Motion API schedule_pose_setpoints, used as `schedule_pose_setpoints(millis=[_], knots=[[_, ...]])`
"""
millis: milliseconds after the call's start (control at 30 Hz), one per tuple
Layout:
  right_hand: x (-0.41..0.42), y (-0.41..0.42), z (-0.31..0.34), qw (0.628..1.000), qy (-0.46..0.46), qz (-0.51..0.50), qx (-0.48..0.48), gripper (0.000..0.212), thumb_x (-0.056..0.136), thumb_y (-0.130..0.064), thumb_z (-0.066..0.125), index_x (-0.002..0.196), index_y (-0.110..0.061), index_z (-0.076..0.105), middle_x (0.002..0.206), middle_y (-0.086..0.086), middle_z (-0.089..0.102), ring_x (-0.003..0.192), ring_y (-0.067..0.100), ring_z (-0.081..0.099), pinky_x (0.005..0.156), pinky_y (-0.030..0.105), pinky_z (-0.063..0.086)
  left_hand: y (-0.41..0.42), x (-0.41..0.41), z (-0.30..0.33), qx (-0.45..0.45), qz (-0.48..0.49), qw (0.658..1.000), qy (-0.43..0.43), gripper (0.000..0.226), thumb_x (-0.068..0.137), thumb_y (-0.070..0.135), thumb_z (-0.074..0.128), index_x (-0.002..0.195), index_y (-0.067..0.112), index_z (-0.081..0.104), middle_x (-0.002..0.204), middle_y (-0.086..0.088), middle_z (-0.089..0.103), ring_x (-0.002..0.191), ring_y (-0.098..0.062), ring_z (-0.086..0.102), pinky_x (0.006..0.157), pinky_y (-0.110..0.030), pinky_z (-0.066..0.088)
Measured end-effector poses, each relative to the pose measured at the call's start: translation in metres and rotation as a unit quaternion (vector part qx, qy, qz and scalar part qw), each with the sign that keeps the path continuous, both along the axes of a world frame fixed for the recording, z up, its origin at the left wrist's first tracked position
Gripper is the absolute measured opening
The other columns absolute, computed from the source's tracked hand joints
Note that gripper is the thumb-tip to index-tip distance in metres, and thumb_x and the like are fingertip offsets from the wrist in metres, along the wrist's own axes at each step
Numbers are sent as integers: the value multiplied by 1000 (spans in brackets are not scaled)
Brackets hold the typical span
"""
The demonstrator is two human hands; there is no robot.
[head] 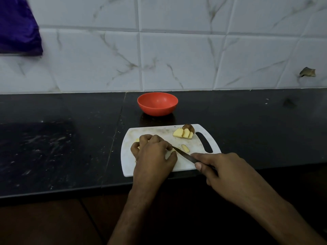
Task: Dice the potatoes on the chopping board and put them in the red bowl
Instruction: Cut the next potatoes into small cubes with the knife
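My left hand (pixel 153 154) has its fingers curled down over pale yellow potato bits (pixel 136 140) on the white chopping board (pixel 152 132). Just right of those fingertips lies one thin slice (pixel 185 148), w/ fanned skin-on slices (pixel 184 133) beyond it. My right hand (pixel 224 171) grips the knife (pixel 184 155), tip under my left fingers; the red bowl (pixel 157 103) sits past the board, nothing visible in it.

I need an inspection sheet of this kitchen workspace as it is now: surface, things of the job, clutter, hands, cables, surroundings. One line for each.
Surface: dark stone counter, scuffed and speckled.
Job's things: white chopping board at the counter's near edge; sliced potato fanned near the board's handle slot; loose potato strip mid-board; red bowl behind the board, nothing seen inside.
Clutter: nothing seen.
Hands: left hand curled over potato pieces on the board; right hand grips the knife, tip toward the left hand.
Cables: nothing seen.
Surroundings: white marbled tile wall with a chipped hole at right; purple cloth hanging top left.
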State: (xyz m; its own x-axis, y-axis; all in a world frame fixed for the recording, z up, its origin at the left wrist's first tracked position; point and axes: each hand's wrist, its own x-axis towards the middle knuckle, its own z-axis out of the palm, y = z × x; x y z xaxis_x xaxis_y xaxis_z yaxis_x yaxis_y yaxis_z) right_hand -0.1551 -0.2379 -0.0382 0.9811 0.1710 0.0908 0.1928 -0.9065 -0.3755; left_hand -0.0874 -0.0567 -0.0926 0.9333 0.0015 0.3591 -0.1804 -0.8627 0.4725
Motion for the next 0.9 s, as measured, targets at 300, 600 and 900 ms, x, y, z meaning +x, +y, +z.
schedule_pose_setpoints(millis=[300,600,900], knots=[[8,3,1,998,-1,5,-70,39,102,-47,41,140,-52,44,94,-18,66,75,-2,54,77,20,50,-1,-1,1,-1,-7,1000,2,19,92,42,63,106,32,72,119,17,60,129,-10,31,111,-43,16],[19,3,10,994,62,35,-82,30,103,-41,44,128,-41,60,92,-10,69,76,1,60,82,27,54,-1,0,-1,5,-6,1000,0,17,92,42,63,103,32,71,117,17,59,129,-11,31,111,-44,17],[-12,-4,19,991,29,21,-132,33,101,-53,39,133,-57,44,103,-20,66,96,3,61,82,28,53,1,-5,4,28,-86,996,-4,44,91,40,56,134,44,46,141,18,45,137,-11,25,115,-46,14]])
